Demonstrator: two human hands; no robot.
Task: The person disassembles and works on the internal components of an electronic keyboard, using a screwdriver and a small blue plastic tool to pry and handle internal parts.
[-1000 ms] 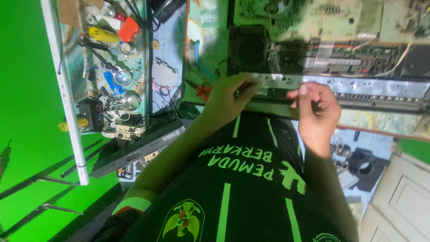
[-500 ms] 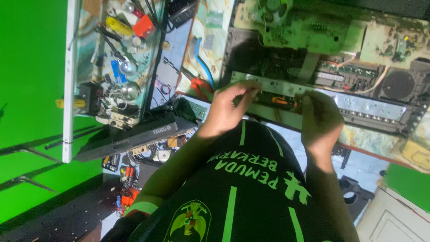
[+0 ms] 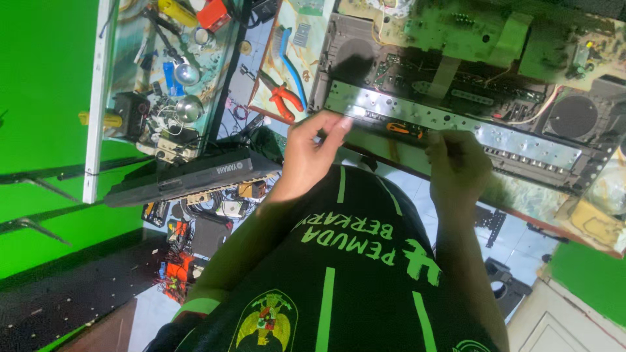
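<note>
The left hand (image 3: 313,153) rests its fingertips on the near end of a long perforated metal strip (image 3: 450,124), fingers bent and narrow, pressing on it rather than gripping it, likely to steady it. The right hand (image 3: 456,163) is curled loosely with its fingers over the same strip further along; whether it pinches anything small I cannot tell. Between the two hands an orange-handled screwdriver (image 3: 404,129) lies along the strip, within easy reach of either hand.

The strip runs across an opened electronic keyboard chassis (image 3: 365,72) on the tabletop (image 3: 521,195), with green circuit boards (image 3: 450,29) and a round speaker (image 3: 572,116) exposed behind it. Red-handled pliers (image 3: 285,99) lie on the tabletop beside the left hand. Further left, a tray of tools (image 3: 163,78) holds a yellow handle and a red block. A dark keyboard case (image 3: 189,177) bears a small white label on its edge.
</note>
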